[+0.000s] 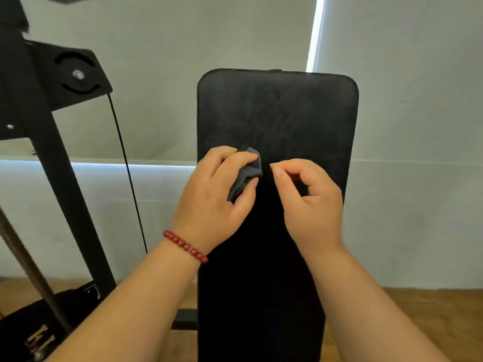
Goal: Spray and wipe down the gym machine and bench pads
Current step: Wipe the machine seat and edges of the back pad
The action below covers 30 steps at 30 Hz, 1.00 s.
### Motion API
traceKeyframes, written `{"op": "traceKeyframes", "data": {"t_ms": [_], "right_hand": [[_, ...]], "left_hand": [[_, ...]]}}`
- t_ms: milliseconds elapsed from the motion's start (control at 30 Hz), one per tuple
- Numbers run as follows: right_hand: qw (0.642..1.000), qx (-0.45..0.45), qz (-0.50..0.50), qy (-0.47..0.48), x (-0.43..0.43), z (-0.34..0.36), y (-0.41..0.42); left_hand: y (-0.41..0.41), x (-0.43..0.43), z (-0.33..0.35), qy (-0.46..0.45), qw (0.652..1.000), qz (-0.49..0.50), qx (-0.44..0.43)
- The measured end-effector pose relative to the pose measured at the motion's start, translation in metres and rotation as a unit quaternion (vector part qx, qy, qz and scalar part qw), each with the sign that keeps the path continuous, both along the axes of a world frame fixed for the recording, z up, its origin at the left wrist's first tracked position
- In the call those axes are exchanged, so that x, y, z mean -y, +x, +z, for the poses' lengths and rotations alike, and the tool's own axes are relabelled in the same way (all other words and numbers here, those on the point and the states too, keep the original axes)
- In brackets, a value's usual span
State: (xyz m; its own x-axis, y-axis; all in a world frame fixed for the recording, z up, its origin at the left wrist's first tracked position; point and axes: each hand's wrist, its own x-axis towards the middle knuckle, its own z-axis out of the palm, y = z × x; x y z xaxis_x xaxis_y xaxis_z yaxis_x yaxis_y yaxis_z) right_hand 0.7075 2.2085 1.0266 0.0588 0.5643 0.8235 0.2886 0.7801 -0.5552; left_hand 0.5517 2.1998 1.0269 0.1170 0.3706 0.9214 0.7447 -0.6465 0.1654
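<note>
Grey cloth (251,168) gripped by left hand (214,197) on pad (277,111); right hand (311,202) curled empty beside it; upper pad open to its rounded edge.

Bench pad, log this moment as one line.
step: wipe | left hand: grips grey cloth against bench pad | right hand: fingers curled beside grey cloth, nothing visibly held
</note>
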Motion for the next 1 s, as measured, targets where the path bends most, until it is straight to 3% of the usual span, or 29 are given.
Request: {"op": "traceKeyframes", "data": {"t_ms": [267,467,733,1000], "right_hand": [[0.990,0.038,-0.075,0.115,-0.048,0.071,0.007],[0.971,0.124,-0.146,0.144,-0.079,0.112,0.016],[0.941,0.221,-0.248,0.060,-0.107,0.120,0.021],[0.940,0.200,-0.268,0.071,-0.110,0.119,0.016]], "left_hand": [[-0.016,-0.052,0.082,0.083,0.996,-0.028,-0.007],[-0.024,-0.084,0.130,0.004,0.998,-0.024,-0.062],[-0.030,-0.107,0.136,-0.027,0.998,-0.046,-0.041],[-0.027,-0.109,0.134,-0.023,0.999,-0.045,-0.001]]}}
